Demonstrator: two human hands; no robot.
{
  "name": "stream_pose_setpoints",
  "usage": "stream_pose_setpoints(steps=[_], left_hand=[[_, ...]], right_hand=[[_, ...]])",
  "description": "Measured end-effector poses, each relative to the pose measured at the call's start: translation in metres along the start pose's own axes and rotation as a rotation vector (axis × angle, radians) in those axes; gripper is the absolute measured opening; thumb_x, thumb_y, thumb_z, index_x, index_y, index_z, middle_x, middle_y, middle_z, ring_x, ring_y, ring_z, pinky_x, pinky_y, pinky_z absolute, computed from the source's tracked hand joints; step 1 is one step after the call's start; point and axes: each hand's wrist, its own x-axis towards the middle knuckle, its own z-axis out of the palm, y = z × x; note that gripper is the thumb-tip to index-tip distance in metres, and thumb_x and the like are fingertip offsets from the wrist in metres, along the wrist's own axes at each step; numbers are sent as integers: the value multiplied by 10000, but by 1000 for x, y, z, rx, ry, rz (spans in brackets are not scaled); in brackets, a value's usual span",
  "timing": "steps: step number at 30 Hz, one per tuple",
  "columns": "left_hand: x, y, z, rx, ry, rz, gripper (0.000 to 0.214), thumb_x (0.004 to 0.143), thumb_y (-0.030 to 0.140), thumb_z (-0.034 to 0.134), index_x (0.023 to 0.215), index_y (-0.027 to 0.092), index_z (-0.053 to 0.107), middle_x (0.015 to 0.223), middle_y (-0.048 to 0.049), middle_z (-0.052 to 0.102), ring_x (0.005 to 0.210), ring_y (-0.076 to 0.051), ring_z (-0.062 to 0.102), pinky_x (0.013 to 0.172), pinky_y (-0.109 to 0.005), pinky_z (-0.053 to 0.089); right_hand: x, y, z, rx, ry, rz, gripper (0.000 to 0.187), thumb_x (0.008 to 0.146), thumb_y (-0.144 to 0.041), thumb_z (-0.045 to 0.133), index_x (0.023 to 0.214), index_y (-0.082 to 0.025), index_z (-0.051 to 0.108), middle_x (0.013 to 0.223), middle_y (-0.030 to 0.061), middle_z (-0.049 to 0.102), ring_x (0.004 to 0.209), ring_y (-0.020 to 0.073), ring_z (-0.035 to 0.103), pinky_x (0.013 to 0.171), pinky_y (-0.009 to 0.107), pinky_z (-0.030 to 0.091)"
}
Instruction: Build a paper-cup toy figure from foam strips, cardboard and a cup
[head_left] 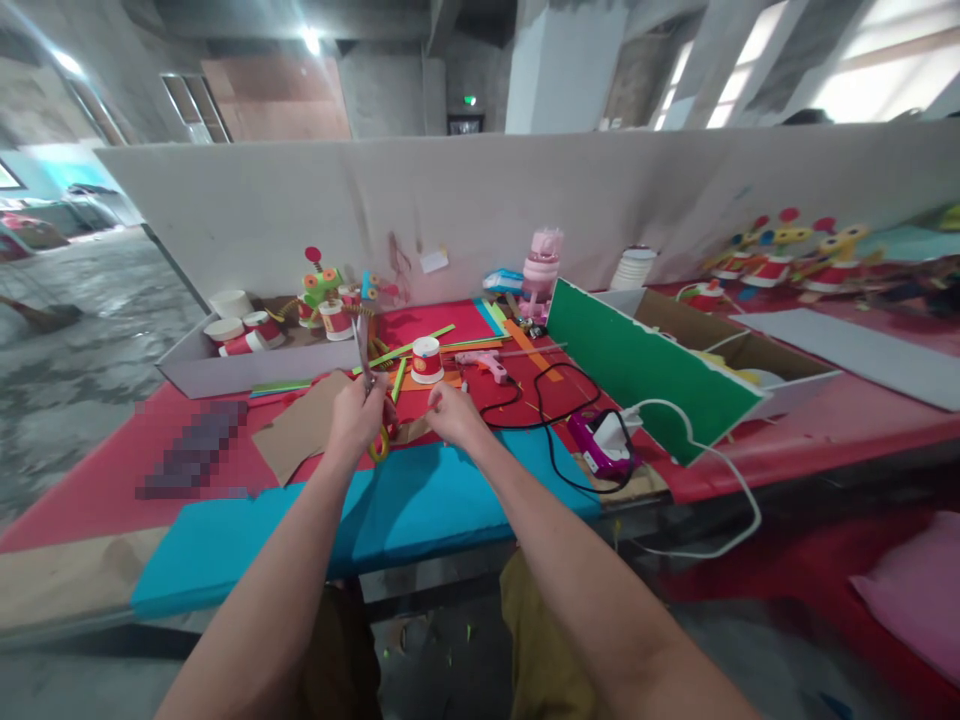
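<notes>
My left hand [358,412] is closed around the yellow handles of a pair of scissors [365,362], whose blades point up and away from me. My right hand [451,412] is closed in a pinch on a small piece of brown cardboard [411,430] lying between the two hands. Both hands hover over the red table [112,470], just beyond a blue foam sheet [420,500]. A red and white paper cup [427,360] stands a little past my right hand among green and orange paper strips [409,350].
A larger cardboard sheet [300,430] lies left of my hands. A pink glue gun [484,364] with black cord, a purple power strip [604,442] with white cable, a green-sided box [645,375] and a white tray of cup figures [247,365] surround them.
</notes>
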Motion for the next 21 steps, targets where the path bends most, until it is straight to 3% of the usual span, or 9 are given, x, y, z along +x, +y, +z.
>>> stream_pose_setpoints(steps=[3,9,16,21], left_hand=[[0,2,-1,-36,40,12,362,854,510,440,793,196,608,492,-13,613,463,-182,575,515,-261,409],[-1,2,3,81,-27,18,399,859,475,446,584,211,566,460,-39,604,485,-191,580,538,-266,399],[-2,0,-5,-52,80,34,365,861,503,433,820,193,622,505,-17,623,483,-184,588,520,-259,413],[-1,2,0,-7,-5,3,337,845,477,475,696,202,600,482,-24,612,474,-185,581,526,-260,408]], right_hand=[[0,-1,1,5,18,-27,166,719,-170,577,853,-231,501,629,-44,566,453,113,498,474,207,354],[0,-2,3,-5,51,-92,179,707,-142,557,852,-230,501,631,-51,566,484,111,511,497,199,358],[3,-1,4,-25,40,-50,150,725,-166,566,849,-229,512,628,-42,569,491,118,523,489,204,354],[2,-4,4,-15,42,-75,162,730,-154,559,865,-230,513,652,-37,587,526,126,548,496,202,362]])
